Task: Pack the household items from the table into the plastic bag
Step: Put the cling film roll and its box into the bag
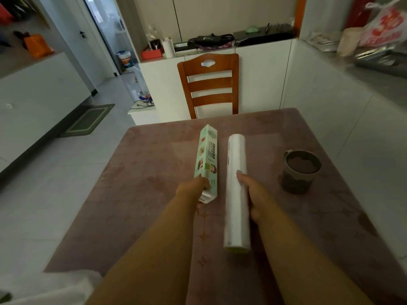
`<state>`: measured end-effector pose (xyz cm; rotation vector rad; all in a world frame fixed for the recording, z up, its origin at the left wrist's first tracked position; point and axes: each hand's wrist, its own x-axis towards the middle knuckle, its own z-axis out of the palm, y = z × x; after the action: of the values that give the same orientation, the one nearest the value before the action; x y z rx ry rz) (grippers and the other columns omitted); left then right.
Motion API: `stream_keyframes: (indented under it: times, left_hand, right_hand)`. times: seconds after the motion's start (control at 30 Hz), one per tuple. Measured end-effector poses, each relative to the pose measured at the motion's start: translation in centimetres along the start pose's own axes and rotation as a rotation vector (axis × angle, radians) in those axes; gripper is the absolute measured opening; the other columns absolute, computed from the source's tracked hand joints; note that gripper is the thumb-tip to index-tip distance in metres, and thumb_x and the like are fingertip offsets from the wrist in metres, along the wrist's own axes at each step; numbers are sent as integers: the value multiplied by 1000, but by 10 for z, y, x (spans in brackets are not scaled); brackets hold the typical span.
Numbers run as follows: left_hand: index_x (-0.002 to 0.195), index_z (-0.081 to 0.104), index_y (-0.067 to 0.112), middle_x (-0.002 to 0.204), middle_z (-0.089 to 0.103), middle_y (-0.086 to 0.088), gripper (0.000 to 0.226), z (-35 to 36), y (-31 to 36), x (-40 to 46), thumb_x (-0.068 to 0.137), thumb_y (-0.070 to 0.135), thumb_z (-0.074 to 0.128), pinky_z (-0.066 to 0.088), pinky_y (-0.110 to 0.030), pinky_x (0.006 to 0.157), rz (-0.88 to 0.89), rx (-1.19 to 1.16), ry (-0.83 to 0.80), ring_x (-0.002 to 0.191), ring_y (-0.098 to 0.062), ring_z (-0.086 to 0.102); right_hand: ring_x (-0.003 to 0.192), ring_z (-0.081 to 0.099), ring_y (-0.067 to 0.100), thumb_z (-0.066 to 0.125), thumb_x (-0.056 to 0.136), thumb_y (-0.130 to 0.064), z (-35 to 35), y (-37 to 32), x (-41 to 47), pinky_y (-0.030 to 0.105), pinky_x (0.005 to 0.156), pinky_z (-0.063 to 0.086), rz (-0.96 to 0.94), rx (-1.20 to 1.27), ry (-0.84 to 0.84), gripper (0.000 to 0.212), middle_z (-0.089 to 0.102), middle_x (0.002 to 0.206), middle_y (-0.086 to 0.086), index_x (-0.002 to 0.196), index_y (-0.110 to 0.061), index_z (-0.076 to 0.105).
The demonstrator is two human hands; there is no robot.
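A long green printed box (207, 160) lies lengthwise on the pinkish table (136, 194); my left hand (192, 188) grips its near end. To its right a long white roll (236, 190) also lies lengthwise, slightly blurred, with my right hand (253, 194) wrapped around its middle from the right side. A white plastic bag (44, 287) shows at the bottom left corner, just off the table's near left edge.
A dark grey mug (299, 170) stands on the table to the right of the roll. A wooden chair (209, 84) stands at the table's far edge. A white wall runs along the right side. Tiled floor lies to the left.
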<state>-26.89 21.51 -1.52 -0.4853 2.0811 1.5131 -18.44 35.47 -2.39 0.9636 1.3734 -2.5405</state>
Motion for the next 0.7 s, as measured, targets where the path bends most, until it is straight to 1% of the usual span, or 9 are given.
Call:
stream_keyframes:
  times: [0.13,0.23,0.3,0.37,0.4,0.47,0.53,0.6,0.7]
  left_hand:
    - [112,62,-3,96,68,-15,31,-14,-26,-47,81,3,60,57,-34,53,-184,-235,-315,75,-27,67]
    - [104,67,6,98,66,-13,19,-30,-49,-74,87,6,60,59,-38,61,-214,-245,-456,77,-26,65]
    - [118,65,12,101,63,-12,37,-39,-62,-86,83,3,63,59,-41,63,-178,-244,-503,74,-26,65]
    - [134,55,15,102,60,-14,69,-46,-70,-97,69,0,70,55,-34,54,-155,-296,-591,61,-25,66]
    - [136,54,15,102,61,-13,75,-49,-70,-105,65,0,71,55,-32,52,-151,-315,-620,58,-24,67]
    - [128,61,17,98,67,-11,59,-55,-69,-123,72,0,68,57,-35,59,-130,-289,-638,66,-25,69]
    - [112,67,22,95,69,-9,40,-62,-68,-145,78,1,61,53,-43,76,-128,-256,-629,79,-28,66]
    - [104,68,21,98,66,-10,34,-69,-63,-163,81,1,54,46,-47,86,-114,-220,-600,87,-29,61]
    - [98,68,14,94,65,-7,31,-78,-55,-185,85,3,43,45,-42,86,-76,-131,-473,86,-24,59]
  right_hand:
    - [88,67,33,56,87,-47,3,-14,-26,41,71,55,-66,9,-52,43,70,99,16,114,-15,62]
    - [96,66,36,59,84,-51,11,-21,-50,45,74,55,-65,30,-48,49,68,109,17,120,-17,59]
    - [101,64,38,62,80,-54,17,-23,-68,48,75,55,-56,41,-44,60,66,116,18,128,-18,55]
    - [104,62,38,63,79,-56,21,-24,-86,49,78,54,-75,36,-42,66,64,118,18,132,-18,52]
    - [104,62,38,63,79,-57,23,-24,-93,50,80,54,-86,26,-39,66,64,117,18,131,-19,52]
    - [103,62,37,64,77,-58,27,-24,-108,53,87,52,-90,-8,-19,64,65,115,18,126,-19,53]
    - [103,62,36,66,76,-56,35,-23,-127,52,91,51,-79,-63,-3,63,64,114,19,123,-15,54]
    - [98,63,35,66,78,-51,43,-21,-145,48,83,53,-80,-130,1,61,65,113,20,123,-12,55]
    - [98,62,35,64,80,-48,55,-18,-169,47,87,52,-104,-231,-16,61,63,120,23,126,-9,55]
